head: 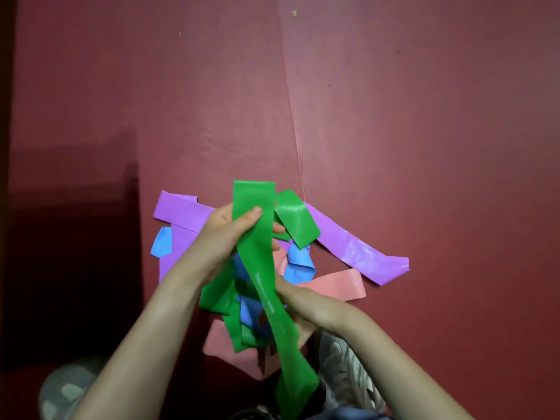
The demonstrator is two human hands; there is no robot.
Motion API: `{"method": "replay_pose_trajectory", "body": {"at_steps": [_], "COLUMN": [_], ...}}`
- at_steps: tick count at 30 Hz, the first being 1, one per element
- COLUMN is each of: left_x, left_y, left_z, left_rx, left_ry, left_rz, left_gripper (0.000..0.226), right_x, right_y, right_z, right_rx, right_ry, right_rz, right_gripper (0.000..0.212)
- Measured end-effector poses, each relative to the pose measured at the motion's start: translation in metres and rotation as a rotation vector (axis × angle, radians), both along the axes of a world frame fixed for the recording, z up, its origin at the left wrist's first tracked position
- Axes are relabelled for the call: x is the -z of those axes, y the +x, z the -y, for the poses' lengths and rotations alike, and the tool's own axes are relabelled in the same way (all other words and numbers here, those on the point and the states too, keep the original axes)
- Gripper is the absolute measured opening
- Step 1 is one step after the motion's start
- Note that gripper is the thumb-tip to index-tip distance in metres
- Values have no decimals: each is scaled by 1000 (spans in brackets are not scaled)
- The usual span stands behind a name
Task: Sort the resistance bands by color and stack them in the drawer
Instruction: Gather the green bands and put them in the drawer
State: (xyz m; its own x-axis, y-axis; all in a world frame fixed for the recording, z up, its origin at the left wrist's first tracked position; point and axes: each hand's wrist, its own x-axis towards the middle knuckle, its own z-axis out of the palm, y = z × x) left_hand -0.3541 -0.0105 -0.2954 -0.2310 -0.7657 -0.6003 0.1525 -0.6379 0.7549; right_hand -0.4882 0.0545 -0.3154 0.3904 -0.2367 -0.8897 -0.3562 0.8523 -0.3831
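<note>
**Green band being drawn out of the mixed pile**

Nearest the wearer, a long green resistance band (pixel 263 286) is being held taut between both hands. Its lower end is hanging down past the right hand (pixel 298 301), which is being kept closed around the band's middle stretch; how tightly the fingers are gripping cannot be told, since they are partly hidden behind the strip. Just beyond, the left hand (pixel 233 228) is being held shut on the upper part of the same band, thumb pressed on the front face and fingers curled behind, with the free end standing up above the thumb.

Under and between the hands, more green bands (pixel 224 301) and a blue band (pixel 251 313) are lying tangled over a pink band (pixel 224 344). Beyond the right hand, another pink band (pixel 339 286) and a crumpled blue band (pixel 298 263) are lying on the red mat (pixel 424 116). Further out, purple bands (pixel 348 244) are spreading to either side of the left hand, with a folded green piece (pixel 295 218) over them. No drawer is being shown.

The bands are judged to be light, thin and limp, glossy enough to be slippery, and stretchy, so that a pull lengthens them before freeing them. A flat pinch across the full width near one end is being suggested as the surest hold.
</note>
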Motion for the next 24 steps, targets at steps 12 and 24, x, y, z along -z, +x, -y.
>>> {"method": "replay_pose_trajectory", "body": {"at_steps": [12, 24], "left_x": [39, 43], "left_y": [2, -2], "left_z": [-22, -18], "left_rx": [-123, -141], "left_ry": [82, -18], "left_rz": [77, 196], "left_gripper": [23, 25], "right_x": [38, 29], "right_y": [-15, -33], "right_z": [60, 54], "right_rx": [33, 389], "right_ry": [-788, -720], "right_rz": [-736, -467], "right_gripper": [36, 29]}}
